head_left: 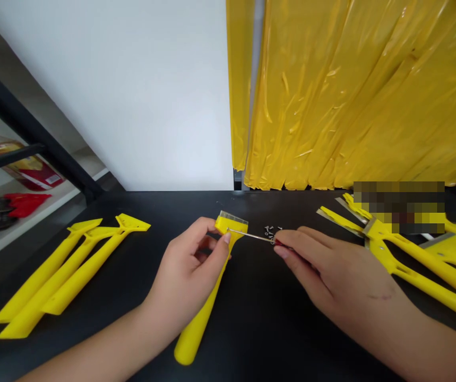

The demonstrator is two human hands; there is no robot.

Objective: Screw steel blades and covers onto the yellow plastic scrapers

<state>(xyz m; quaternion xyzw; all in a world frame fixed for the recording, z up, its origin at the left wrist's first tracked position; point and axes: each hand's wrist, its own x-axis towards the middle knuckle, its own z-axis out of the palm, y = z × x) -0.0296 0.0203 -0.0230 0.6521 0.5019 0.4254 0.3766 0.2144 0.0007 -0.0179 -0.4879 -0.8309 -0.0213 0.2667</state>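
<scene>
In the head view, the person's left hand (188,270) was clenched around a yellow plastic scraper (204,313), gripping it just below its wide, flat head, while the long handle ran down toward the person above the matte black desk (132,297). The right hand (331,270) pinched a thin steel screwdriver with a red handle (251,236), whose tip met the scraper's head. Tiny silver screws (269,231) lay on the desk just beside the shaft. Three yellow plastic scrapers (64,270) lay side by side to the left, and a heap of yellow scrapers with metal blades (422,260) lay to the right. Behind the desk, glossy yellow plastic sheeting (331,95) hung beside a white wall (112,95). Down to the left, a white shelf (32,233) held a red object (24,204).
</scene>
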